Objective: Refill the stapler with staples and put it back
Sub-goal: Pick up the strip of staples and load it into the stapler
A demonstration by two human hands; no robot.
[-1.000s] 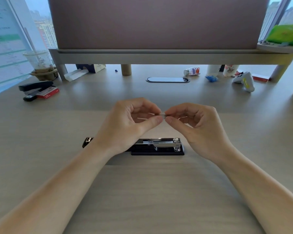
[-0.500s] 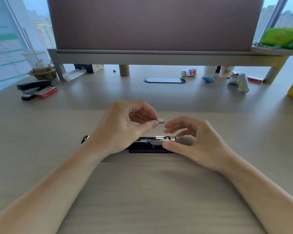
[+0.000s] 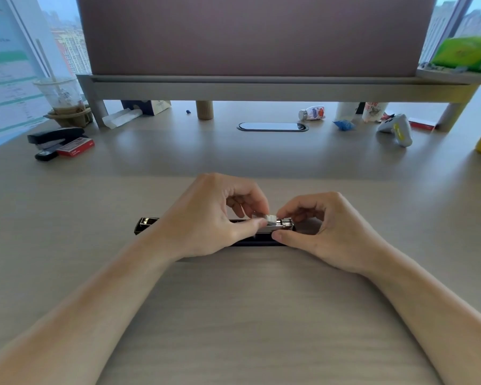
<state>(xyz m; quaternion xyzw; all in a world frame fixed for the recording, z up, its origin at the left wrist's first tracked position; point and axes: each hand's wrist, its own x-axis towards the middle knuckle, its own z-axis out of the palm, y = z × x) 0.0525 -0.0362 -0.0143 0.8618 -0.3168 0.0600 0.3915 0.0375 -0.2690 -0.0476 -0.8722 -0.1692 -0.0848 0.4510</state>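
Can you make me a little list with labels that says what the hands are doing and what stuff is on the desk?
left hand: pinches a small strip of staples over the stapler
right hand: steadies the front end of the stapler, thumb against its side
stapler: lies opened out flat on the desk, metal channel facing up
second stapler: black, far left, closed
red box: beside the second stapler
drink cup: far left, with a straw
step done: staples not yet seated
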